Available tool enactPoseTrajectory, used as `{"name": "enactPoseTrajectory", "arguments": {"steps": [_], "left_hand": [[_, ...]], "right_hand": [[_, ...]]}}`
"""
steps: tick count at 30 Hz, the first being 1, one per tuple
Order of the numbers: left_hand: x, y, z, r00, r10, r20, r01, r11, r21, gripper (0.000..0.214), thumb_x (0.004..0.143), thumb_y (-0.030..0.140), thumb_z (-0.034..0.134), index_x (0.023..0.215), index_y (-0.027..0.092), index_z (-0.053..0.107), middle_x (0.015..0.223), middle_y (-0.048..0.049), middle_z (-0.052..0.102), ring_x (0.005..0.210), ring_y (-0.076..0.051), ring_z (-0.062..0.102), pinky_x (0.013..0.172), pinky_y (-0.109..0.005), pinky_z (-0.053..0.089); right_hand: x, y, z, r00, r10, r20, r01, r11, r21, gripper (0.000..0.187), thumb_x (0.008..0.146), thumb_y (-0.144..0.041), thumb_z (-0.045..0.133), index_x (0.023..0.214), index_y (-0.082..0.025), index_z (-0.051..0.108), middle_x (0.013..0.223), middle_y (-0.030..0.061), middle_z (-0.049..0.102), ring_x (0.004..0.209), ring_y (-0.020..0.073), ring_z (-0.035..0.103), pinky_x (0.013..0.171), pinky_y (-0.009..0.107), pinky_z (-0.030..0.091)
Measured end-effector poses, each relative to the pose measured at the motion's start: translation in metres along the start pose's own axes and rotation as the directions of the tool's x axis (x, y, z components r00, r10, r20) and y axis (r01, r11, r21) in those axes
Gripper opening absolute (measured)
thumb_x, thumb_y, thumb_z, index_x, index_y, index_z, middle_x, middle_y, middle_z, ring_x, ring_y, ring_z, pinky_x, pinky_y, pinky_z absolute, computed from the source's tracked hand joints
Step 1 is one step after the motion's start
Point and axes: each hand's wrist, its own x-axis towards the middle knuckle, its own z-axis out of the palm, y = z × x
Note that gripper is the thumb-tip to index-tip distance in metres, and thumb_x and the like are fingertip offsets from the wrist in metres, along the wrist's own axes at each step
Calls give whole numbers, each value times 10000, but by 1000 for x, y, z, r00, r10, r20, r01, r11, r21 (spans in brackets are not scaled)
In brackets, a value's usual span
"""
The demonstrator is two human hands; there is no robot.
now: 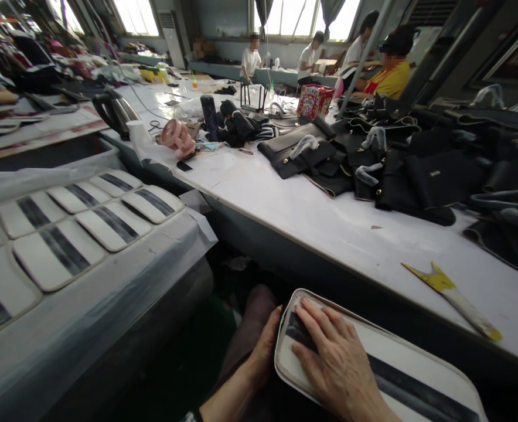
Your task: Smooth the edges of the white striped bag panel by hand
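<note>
A white rounded panel with a dark stripe (411, 357) rests over my lap at the lower right. Its rim is thin and beige, and a second edge shows along its far side. My left hand (261, 351) grips the panel's left end, thumb along the rim; its other fingers are hidden. Flat on top of the panel lies my right hand (336, 357), fingers stretched out across the stripe and the white surface. Similar striped white panels (109, 225) lie in rows on the paper-covered surface (153, 258) to my left.
A yellow-and-white notched tool (455, 302) lies on the white table (285, 205). Black bag pieces (417, 170) pile up at right. Further back are a pink fan (177, 139), a kettle (116, 111) and a red patterned box (315, 101). Several people sit or stand beyond.
</note>
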Motion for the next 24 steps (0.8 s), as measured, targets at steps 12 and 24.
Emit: {"name": "enactPoseTrajectory", "arguments": {"steps": [12, 24], "left_hand": [[0, 4, 1, 995, -74, 73, 69, 996, 62, 652, 895, 677, 486, 1149, 111, 687, 1041, -113, 718, 1145, -295, 602, 1127, -410, 321], [-20, 15, 0, 985, 166, 35, -170, 956, 238, 639, 880, 597, 590, 1333, 146, 577, 1239, -161, 638, 1181, -329, 573, 1066, -464, 393]], "right_hand": [[-3, -8, 1, 1000, -19, 21, 20, 1000, -19, 530, 899, -303, 564, 1415, -230, 469, 1484, 25, 432, 1198, 290, 426, 1002, 449, 288], [-4, -9, 5, 992, 62, -111, -47, 990, 131, 475, 951, -388, 487, 1384, -192, 502, 1385, 17, 548, 1160, 281, 457, 1016, 432, 304]]}}
